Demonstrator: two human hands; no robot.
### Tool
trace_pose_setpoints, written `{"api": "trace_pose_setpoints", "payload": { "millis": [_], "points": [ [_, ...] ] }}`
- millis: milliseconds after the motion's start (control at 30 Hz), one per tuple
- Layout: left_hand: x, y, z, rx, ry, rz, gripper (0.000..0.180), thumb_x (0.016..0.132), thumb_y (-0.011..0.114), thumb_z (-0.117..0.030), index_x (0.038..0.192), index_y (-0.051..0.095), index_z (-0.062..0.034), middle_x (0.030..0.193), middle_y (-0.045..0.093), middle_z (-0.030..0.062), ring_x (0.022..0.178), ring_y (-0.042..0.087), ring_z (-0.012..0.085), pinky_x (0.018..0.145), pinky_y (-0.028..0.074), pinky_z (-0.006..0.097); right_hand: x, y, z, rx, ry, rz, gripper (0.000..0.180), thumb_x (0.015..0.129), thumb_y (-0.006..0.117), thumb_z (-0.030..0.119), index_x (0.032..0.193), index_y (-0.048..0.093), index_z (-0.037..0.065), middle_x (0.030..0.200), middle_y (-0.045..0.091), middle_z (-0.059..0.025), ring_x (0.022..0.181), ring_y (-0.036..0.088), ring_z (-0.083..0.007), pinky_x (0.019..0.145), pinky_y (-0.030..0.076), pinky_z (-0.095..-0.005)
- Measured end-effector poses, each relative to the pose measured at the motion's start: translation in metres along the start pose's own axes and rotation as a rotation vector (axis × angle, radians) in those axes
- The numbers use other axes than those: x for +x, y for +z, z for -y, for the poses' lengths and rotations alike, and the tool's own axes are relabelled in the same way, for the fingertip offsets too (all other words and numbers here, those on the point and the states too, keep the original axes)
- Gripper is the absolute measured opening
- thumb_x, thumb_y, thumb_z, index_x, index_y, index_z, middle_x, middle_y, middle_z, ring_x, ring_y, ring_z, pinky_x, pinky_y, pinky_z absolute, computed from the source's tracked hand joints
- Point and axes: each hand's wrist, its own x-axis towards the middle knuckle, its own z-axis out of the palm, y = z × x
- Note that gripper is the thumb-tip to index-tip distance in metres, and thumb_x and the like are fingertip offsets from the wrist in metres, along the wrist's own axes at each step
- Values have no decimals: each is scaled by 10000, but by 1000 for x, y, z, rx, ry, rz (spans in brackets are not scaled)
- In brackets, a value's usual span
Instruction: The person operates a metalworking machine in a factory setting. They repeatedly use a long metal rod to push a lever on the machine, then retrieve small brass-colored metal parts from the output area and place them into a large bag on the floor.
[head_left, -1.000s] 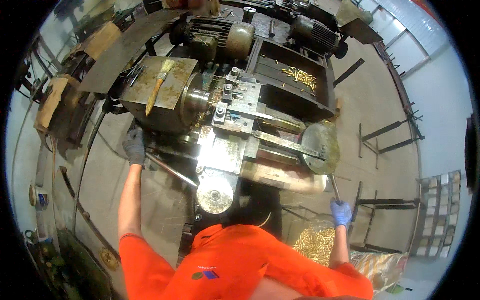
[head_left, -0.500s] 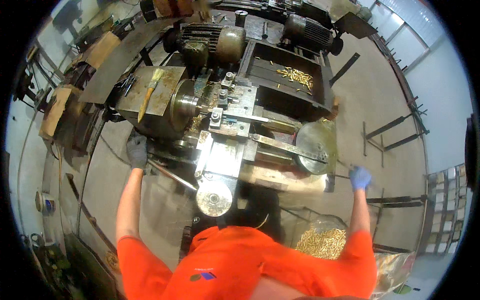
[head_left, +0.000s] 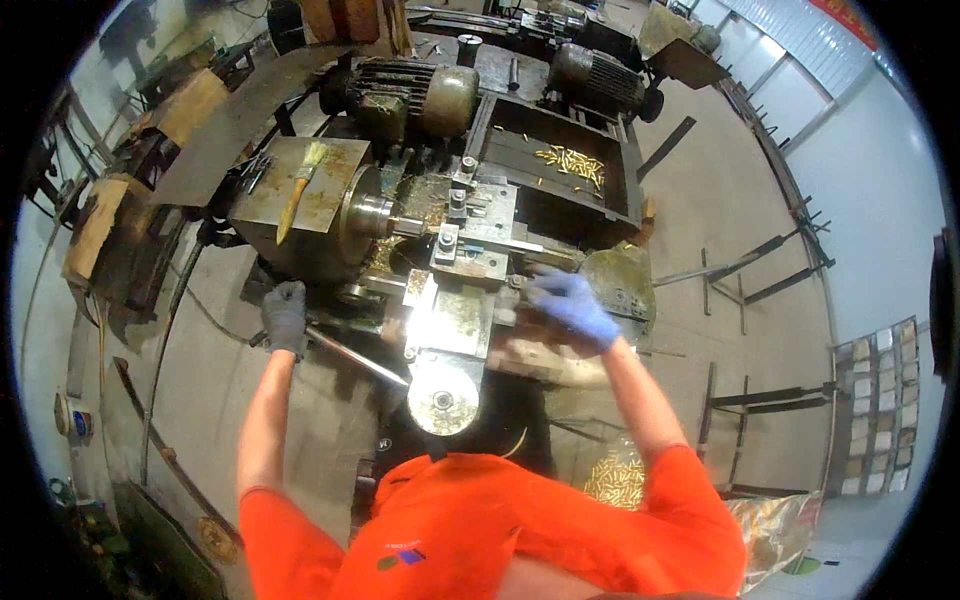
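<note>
My left hand (head_left: pixel 285 315), in a dark grey glove, is closed at the upper end of a long metal lever (head_left: pixel 358 357). The lever slopes down to a round steel disc (head_left: pixel 443 399) at the front of a lathe. My right hand (head_left: pixel 575 308), in a blue glove, reaches over the right side of the lathe's slide (head_left: pixel 458 318); motion smears its fingers, and what they touch cannot be made out. Left of the tool post (head_left: pixel 457 205) is the chuck (head_left: pixel 368 215), with a short metal piece (head_left: pixel 408 227) sticking out towards the tools.
A brush (head_left: pixel 294 205) lies on the headstock cover (head_left: pixel 335 165). Small brass-coloured pieces (head_left: pixel 575 163) lie in a dark metal tray (head_left: pixel 628 205) behind the slide; more pieces (head_left: pixel 615 482) are heaped near my right elbow. Motors (head_left: pixel 400 98) stand at the back.
My right hand has swung in from the far right to the slide. The long bar across the slide's right side has moved from its earlier place. My left hand stays by the lever.
</note>
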Motion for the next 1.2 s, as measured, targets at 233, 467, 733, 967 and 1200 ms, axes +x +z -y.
{"api": "trace_pose_setpoints", "payload": {
  "millis": [233,467,733,967,1200],
  "points": [
    [3,-2,-9,-36,21,-10,218,805,623,-230,856,669,-24,787,660,145,726,625,275,684,469,367,9,13,5,227,109,-201,212,786,661,193,843,662,-12,808,639,-46,652,561,-122,618,497,-278],
    [15,3,29,-184,8,276,242,824,602,-252,868,665,-22,772,655,135,703,616,247,663,463,367,-90,-92,-55,-318,104,-768,214,780,617,162,768,633,-51,670,622,-39,613,541,-91,556,452,-271],
    [43,-58,119,191,-125,374,400,796,599,-321,1077,631,-39,1006,648,146,964,601,275,833,446,381,-347,-125,-236,-562,1127,-817,241,752,659,233,738,637,-6,686,606,-112,521,563,-200,471,451,-346],
    [15,-41,144,680,-194,501,522,778,545,-451,1131,584,-69,1110,587,209,1043,555,363,861,448,420,-341,-118,-218,-298,749,-994,320,736,681,279,702,648,-38,610,587,-41,533,521,-144,511,443,-319],
    [-6,24,234,663,-242,381,417,789,540,-279,1153,552,-75,1108,586,209,1007,575,368,820,473,436,-208,-124,-104,-378,529,-803,358,777,655,321,693,647,-26,526,536,-25,496,488,-78,472,398,-272]
  ]
}}
